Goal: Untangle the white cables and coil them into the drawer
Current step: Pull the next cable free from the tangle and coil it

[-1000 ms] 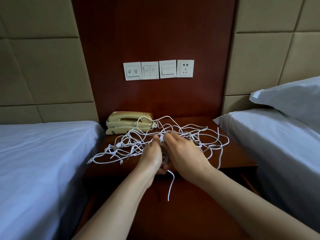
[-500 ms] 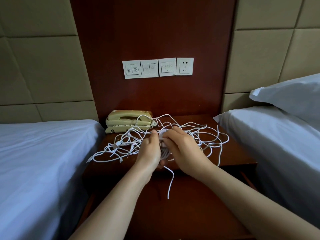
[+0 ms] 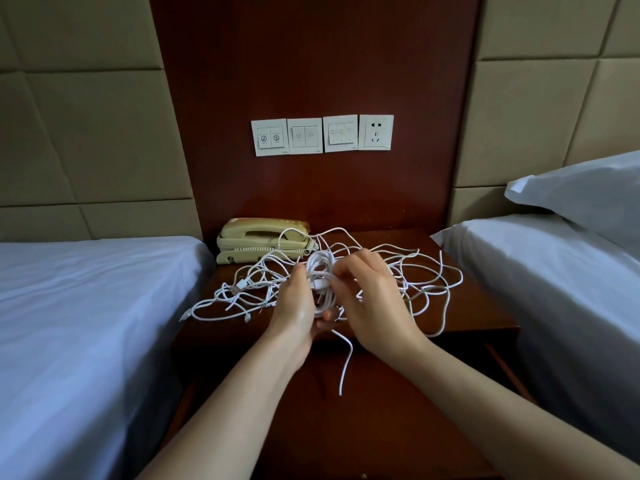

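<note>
White cable is partly gathered into a small coil (image 3: 320, 275), held above the middle of the dark wooden bench (image 3: 478, 317). The left hand (image 3: 294, 306) grips the coil from its 9 o'clock side, with the fingers wrapped round under the loops. The right hand (image 3: 374, 299) is just at 3 o'clock of the coil, and its thumb and fingertips pinch a strand near a connector at the coil's centre. Both hands are therefore closed on the same bundle and almost touch.

The coil is upright and its long axis runs from 12 to 6 o'clock. A loose tail (image 3: 348, 362) hangs from its lower end toward 6 o'clock, over what looks like the pulled-out drawer (image 3: 381, 427). The rest of the white cables (image 3: 242, 284) lie as an unsorted tangle on the bench, spreading out from behind the hands toward 9 o'clock and 3 o'clock. One loop reaches over the beige telephone (image 3: 259, 237) at 11 o'clock.

I judge that the hanging tail comes next. It lies nearer the right hand, which would have to wind it round the loops the left hand steadies. The drawer sits directly below at 6 o'clock, so the finished coil only needs lowering toward the person. Most of the tangle has not yet been sorted.
</note>
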A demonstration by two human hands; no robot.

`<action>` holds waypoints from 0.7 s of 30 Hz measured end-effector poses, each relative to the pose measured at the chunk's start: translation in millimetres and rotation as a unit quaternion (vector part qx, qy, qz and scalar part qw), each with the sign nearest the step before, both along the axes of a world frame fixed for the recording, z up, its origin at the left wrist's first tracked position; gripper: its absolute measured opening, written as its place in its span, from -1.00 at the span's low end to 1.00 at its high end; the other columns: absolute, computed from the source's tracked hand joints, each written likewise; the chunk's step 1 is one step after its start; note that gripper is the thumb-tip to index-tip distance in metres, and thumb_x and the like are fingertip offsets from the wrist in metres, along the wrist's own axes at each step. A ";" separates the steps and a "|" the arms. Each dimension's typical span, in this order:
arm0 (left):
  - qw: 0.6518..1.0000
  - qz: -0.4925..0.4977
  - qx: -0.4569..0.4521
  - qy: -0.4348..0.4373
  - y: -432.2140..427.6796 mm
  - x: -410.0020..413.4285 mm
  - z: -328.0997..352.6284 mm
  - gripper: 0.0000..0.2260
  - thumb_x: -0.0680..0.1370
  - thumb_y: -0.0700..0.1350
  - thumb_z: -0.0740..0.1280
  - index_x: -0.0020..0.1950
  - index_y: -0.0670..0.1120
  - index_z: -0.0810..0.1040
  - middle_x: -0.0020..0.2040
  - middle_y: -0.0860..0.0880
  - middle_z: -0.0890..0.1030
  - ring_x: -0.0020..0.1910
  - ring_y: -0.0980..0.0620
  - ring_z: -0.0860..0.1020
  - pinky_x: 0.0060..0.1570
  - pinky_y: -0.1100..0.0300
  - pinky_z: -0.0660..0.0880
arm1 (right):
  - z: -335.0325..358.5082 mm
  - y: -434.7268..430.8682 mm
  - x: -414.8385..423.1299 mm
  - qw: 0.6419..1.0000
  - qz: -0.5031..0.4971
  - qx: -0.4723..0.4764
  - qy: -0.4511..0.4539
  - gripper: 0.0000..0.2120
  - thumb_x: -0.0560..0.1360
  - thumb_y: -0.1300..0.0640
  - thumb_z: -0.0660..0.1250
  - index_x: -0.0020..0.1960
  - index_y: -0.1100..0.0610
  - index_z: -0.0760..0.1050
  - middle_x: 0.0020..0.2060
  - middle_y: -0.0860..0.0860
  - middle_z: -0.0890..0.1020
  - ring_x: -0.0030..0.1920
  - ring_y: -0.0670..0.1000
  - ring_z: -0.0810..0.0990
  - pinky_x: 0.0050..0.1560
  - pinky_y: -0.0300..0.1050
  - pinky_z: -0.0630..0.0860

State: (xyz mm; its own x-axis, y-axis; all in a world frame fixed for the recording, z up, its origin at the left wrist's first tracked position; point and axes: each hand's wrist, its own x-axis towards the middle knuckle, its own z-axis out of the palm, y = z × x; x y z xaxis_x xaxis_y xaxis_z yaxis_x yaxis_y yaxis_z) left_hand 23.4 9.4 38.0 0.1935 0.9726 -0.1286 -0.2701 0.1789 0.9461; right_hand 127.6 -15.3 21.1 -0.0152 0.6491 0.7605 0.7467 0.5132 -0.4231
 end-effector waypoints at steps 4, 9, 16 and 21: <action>0.999 -0.040 -0.012 -0.024 -1.1 -4.2 1.3 -0.62 0.66 0.03 -0.02 -0.11 -0.16 0.45 -0.51 -0.06 0.44 -0.67 0.08 0.29 -0.58 0.41 0.18 | 0.3 -1.2 1.6 0.999 0.039 -0.009 0.008 -0.92 0.50 0.15 0.26 -0.12 0.15 0.48 -0.17 -0.09 0.42 -0.13 -0.05 0.41 -0.12 -0.31 0.35; 0.999 -0.050 0.014 -0.002 -1.1 -9.5 1.4 -0.58 0.66 0.05 -0.02 -0.13 -0.12 0.52 -0.48 -0.06 0.50 -0.61 0.08 0.37 -0.57 0.35 0.28 | 0.3 -7.8 -0.4 0.980 0.076 -0.084 0.160 -0.85 0.52 0.17 0.33 0.06 0.06 0.42 -0.08 0.00 0.49 -0.16 -0.07 0.54 -0.19 -0.28 0.45; 0.989 -0.107 0.017 0.101 -9.8 -21.8 -10.6 -0.54 0.66 0.09 -0.04 -0.10 -0.17 0.52 -0.47 -0.11 0.55 -0.59 0.01 0.48 -0.57 0.31 0.33 | 3.3 -12.5 4.4 0.945 0.063 -0.235 0.218 -0.84 0.54 0.09 0.29 0.00 0.18 0.53 -0.31 -0.02 0.61 -0.29 -0.06 0.60 -0.12 0.07 0.59; 0.974 -0.141 0.020 0.178 -14.5 -38.0 -18.7 -0.52 0.64 0.11 -0.01 -0.02 -0.18 0.58 -0.32 -0.15 0.66 -0.41 -0.02 0.62 -0.50 0.28 0.45 | -1.5 -15.8 -1.2 0.917 0.091 -0.283 0.265 -0.91 0.52 0.20 0.32 -0.16 0.15 0.51 -0.42 0.00 0.57 -0.44 -0.13 0.52 -0.36 -0.26 0.50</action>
